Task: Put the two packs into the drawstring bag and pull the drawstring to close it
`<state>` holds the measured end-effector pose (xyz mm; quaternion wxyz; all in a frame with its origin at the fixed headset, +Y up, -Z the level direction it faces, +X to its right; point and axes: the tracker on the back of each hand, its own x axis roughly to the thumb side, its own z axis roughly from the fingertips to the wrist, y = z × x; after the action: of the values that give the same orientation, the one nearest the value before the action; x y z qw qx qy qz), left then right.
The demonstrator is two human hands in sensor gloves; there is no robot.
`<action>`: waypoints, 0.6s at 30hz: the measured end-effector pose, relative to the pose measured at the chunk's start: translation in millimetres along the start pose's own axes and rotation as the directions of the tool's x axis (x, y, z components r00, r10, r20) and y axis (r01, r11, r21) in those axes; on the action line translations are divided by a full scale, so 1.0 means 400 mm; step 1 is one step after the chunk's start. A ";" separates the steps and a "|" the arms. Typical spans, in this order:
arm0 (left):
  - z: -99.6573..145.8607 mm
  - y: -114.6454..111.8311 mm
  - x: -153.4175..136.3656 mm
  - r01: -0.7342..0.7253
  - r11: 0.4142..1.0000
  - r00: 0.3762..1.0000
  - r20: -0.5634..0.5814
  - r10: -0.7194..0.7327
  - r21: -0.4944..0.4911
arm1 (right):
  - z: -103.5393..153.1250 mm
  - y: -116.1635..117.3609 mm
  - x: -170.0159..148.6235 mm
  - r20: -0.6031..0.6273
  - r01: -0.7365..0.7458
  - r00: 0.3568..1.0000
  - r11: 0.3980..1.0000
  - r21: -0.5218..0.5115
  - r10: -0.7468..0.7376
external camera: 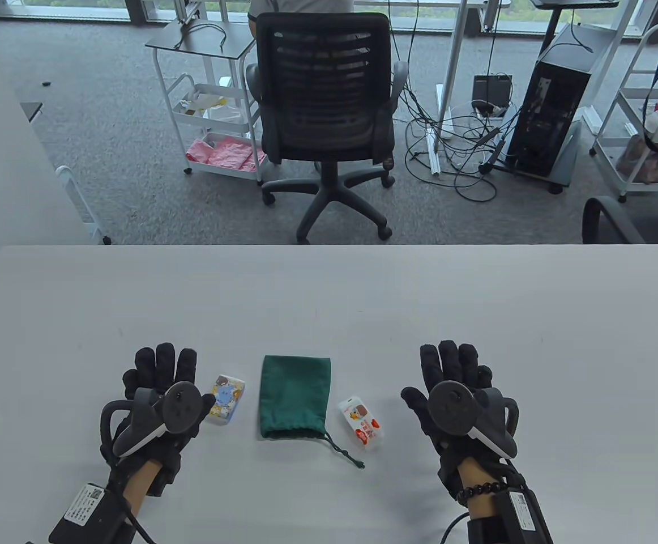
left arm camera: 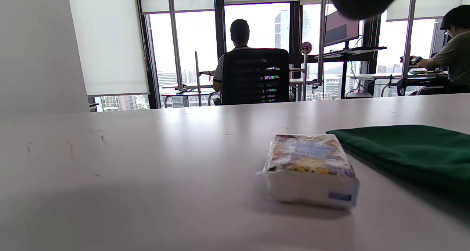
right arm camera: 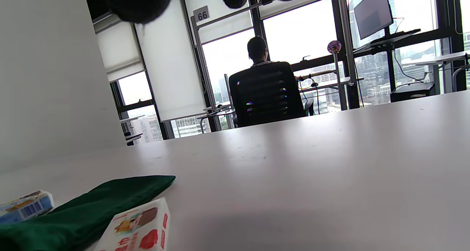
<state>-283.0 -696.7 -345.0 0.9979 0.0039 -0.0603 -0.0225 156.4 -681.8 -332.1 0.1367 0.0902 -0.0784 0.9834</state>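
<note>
Both gloved hands lay flat on the white table, fingers straight and holding nothing: the left hand at about eight o'clock on the tabletop, the right hand at about four o'clock. Neither touched any of the task's things.

Between them the green drawstring bag lay flat at six o'clock, its gathered mouth toward the person and its knotted cord trailing off toward five o'clock. A pack printed in blue and yellow sat just beside the left hand's thumb, at that hand's three o'clock, with a gap between it and the bag's left edge. A pack printed in red and white lay near the bag's lower right corner, at the right hand's nine o'clock and clear of its thumb. The left wrist view showed the blue pack lying flat with the bag's cloth close behind it; the right wrist view showed the red pack against the bag's edge, though whether they touched could not be told.

Nothing appeared to have gone into the bag yet. The opening step would likely go best if one hand pinched the mouth's upper layer and lifted it wide while the other slid in the nearer pack flat, end first, keeping the cord free of the opening for the closing pull.
</note>
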 end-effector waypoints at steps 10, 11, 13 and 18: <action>0.004 -0.001 0.017 -0.007 1.000 1.000 0.021 0.006 0.002 | 0.003 -0.007 -0.001 0.000 0.006 1.000 1.000 -0.003 -0.006; 0.005 -0.002 0.022 -0.011 1.000 1.000 0.026 0.011 0.001 | 0.003 -0.008 -0.001 0.002 0.005 1.000 1.000 -0.007 -0.005; 0.006 -0.004 0.035 -0.014 1.000 0.999 0.046 0.014 -0.004 | 0.003 -0.008 -0.001 0.001 0.013 1.000 1.000 -0.008 -0.013; 0.007 -0.008 0.078 0.030 1.000 0.995 0.096 -0.029 -0.009 | 0.005 -0.008 -0.001 -0.001 0.012 1.000 1.000 -0.004 -0.012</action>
<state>-252.7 -701.4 -338.4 0.9934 -0.0014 -0.1081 -0.0376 158.0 -679.3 -329.9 0.1429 0.0897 -0.0797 0.9824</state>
